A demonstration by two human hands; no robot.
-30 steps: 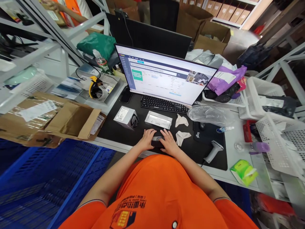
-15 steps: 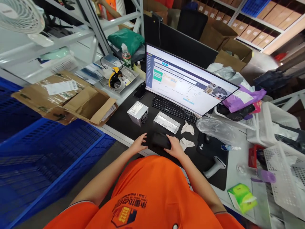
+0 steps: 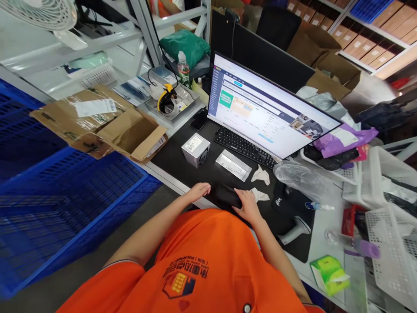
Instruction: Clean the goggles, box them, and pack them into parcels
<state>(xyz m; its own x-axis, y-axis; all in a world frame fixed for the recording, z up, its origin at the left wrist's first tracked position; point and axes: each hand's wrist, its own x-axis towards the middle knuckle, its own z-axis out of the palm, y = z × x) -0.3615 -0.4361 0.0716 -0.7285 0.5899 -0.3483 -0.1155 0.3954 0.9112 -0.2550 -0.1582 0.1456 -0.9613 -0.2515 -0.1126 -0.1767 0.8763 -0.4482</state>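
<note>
A dark, smooth oblong case [image 3: 228,195] lies on the black desk mat near the front edge of the table. My right hand [image 3: 247,205] grips its right end, thumb in front and fingers over the top. Just off its left end is my left hand [image 3: 198,191], its fingertips pinched together; whether anything small is between them is hidden. Beyond the case sit a silver-grey box [image 3: 196,149] with a white label and a shallow white tray-like box part [image 3: 233,165]. Crumpled white paper pieces [image 3: 260,174] lie to the right of these.
Behind are a keyboard [image 3: 244,147] and a lit monitor [image 3: 267,108]. To the right lie a clear plastic bag [image 3: 298,177], a mouse pad [image 3: 279,202], a barcode scanner [image 3: 296,231] and a tissue pack [image 3: 329,274]. An open cardboard box [image 3: 130,132] stands left, above a blue crate [image 3: 74,208].
My left hand's spread fingers have closed into a pinch. My right hand stays on the case's right end. The whole view has shifted slightly, so the desk appears further right.
</note>
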